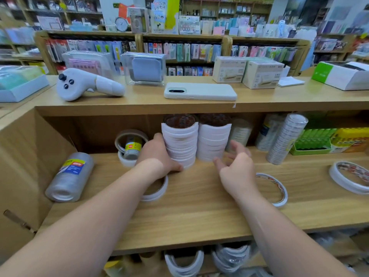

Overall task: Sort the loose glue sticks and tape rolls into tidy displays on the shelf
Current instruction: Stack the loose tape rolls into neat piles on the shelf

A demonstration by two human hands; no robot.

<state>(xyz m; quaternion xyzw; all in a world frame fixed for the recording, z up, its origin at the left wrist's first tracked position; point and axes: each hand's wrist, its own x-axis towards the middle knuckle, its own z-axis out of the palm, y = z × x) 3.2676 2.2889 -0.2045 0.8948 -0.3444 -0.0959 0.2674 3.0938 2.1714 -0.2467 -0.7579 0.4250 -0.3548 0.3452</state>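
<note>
We find the left hand [157, 154] pressed flat against the left side of a tall stack of white tape rolls [180, 142] standing on the wooden shelf [199, 206], fingers curved round its base, while the right hand [234, 166] hovers open and empty just right of a second, shorter stack [214, 142], its fingers spread and blurred. We note loose tape rolls lying flat on the shelf: one [157, 191] under the left wrist, one [276, 189] right of the right hand, another [350, 176] at the far right. A wrapped sleeve of clear tape [69, 177] lies on its side at the left, and glue sticks [313, 138] sit boxed at the right rear.
</note>
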